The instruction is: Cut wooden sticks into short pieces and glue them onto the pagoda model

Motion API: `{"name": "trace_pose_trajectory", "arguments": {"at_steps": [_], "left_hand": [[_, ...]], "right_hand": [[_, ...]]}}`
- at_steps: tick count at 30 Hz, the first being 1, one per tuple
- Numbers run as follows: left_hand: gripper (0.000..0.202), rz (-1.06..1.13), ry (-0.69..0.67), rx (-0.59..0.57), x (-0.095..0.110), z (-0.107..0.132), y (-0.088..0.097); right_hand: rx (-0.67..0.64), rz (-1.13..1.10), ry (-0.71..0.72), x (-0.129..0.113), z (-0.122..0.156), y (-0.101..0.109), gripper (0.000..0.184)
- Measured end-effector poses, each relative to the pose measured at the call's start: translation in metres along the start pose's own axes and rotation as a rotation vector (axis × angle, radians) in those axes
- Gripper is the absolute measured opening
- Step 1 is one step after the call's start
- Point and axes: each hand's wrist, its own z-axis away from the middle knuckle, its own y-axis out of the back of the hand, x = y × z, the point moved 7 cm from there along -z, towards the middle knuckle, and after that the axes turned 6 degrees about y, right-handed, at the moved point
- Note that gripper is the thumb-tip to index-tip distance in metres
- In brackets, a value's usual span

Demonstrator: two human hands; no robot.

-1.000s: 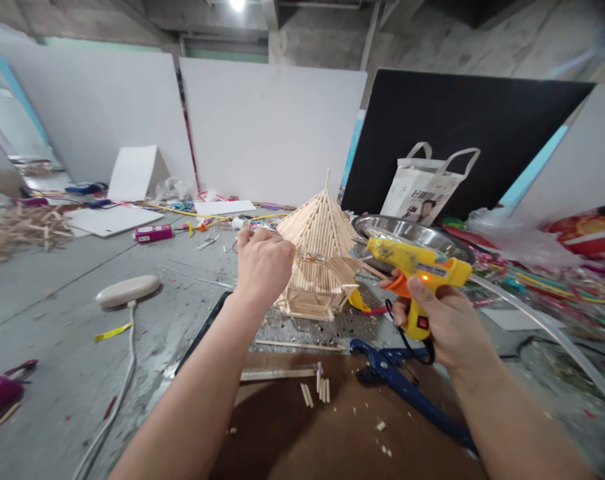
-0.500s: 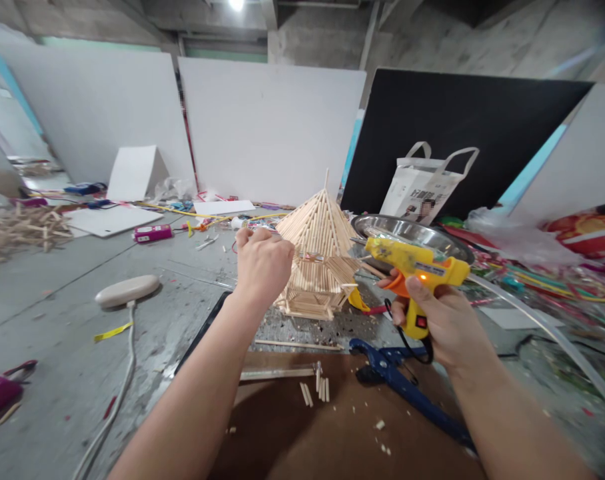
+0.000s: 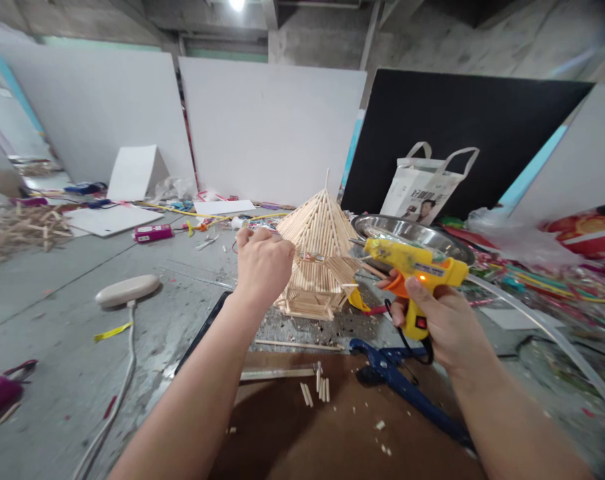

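Observation:
A small pavilion model built of thin wooden sticks [image 3: 320, 257] stands on the floor ahead of me, with a cone-shaped roof. My left hand [image 3: 262, 265] is closed against its left side, fingers pinched at the roof's edge; what it pinches is hidden. My right hand [image 3: 445, 323] grips a yellow hot glue gun [image 3: 415, 270] by its handle, finger on the orange trigger, its light lit. The nozzle points left toward the model, a short way from it.
A brown board [image 3: 332, 427] with short stick pieces [image 3: 318, 388] lies in front of me. Blue pliers [image 3: 400, 383] rest under my right hand. A steel bowl [image 3: 407, 232], a white tote bag [image 3: 425, 185], a beige power strip [image 3: 127, 291] and coloured clutter surround the spot.
The glue gun has drifted very slightly left toward the model. My left hand stays in place.

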Motion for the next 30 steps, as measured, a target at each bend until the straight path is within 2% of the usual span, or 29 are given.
{"name": "trace_pose_trajectory", "arguments": {"at_steps": [19, 30], "left_hand": [[0.028, 0.001, 0.012, 0.017, -0.0003, 0.0004, 0.0022], [0.018, 0.036, 0.046, -0.04, -0.003, -0.0004, 0.0056]], "right_hand": [[0.0, -0.025, -0.009, 0.0009, -0.0006, -0.0007, 0.025], [0.001, -0.025, -0.002, -0.0004, 0.0003, 0.0002, 0.027]]}}
